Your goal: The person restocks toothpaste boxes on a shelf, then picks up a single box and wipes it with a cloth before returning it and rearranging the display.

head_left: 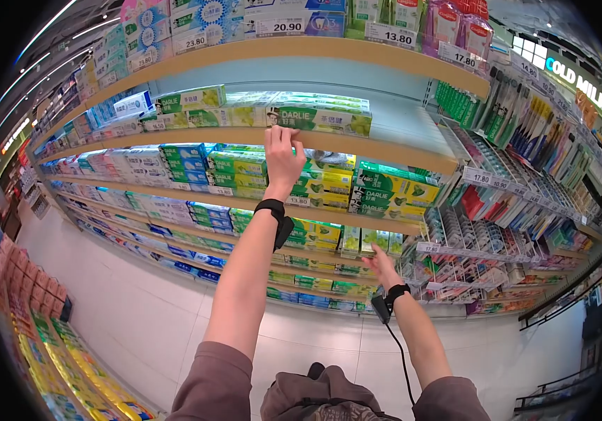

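On the upper shelf, a front row of green-and-white Darlie toothpaste boxes (322,118) lies lengthwise. My left hand (285,158) is at that shelf's wooden front edge (399,151), fingers curled over it by the left end of the nearest box. Whether the fingertips also press the box is hard to see. Lower and to the right, my right hand (383,268) has its fingers and thumb closed at the near end of a green toothpaste box (369,240). Similar boxes sit on either side of it. Both wrists wear black straps, and a cable hangs from the right one.
Yellow-and-green Darlie boxes (392,193) are stacked on the shelf below. Toothbrushes hang on racks (518,182) at the right. Price tags (280,27) line the top shelf. Yellow packages (76,365) stand at lower left, across the tiled floor (139,295).
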Demonstrator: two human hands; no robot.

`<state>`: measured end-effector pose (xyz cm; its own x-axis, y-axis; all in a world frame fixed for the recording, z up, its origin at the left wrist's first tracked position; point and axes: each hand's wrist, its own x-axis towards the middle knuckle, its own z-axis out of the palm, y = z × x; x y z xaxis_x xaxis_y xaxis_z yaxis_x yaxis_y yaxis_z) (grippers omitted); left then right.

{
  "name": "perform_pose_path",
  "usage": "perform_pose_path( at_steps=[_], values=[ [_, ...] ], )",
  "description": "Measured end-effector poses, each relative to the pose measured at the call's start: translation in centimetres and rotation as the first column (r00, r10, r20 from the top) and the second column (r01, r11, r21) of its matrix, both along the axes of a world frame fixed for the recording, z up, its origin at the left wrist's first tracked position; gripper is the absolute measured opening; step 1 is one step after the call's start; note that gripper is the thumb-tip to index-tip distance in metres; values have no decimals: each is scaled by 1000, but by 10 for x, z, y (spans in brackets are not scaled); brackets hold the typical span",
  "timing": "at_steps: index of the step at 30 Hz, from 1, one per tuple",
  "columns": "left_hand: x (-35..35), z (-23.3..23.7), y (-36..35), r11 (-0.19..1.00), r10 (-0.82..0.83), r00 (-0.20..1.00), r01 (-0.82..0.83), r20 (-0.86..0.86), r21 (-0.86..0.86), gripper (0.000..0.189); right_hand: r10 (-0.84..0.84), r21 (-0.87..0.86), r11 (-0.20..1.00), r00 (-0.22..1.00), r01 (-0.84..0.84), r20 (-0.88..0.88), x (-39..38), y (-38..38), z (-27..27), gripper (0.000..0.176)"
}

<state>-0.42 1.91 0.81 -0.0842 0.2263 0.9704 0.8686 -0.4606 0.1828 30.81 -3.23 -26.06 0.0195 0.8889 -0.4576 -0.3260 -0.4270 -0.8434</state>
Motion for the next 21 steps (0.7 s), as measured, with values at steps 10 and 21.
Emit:
perform_pose_path(
  at_steps=[10,21],
  values=[
    [-2,0,3,1000,25,999,-25,-25,16,14,8,8,1000,1000,-8,-13,13,1,-4,75],
    [-5,-2,8,999,27,999,-26,-31,31,16,-20,101,995,1000,21,-6,33,-37,22,50]
  ],
)
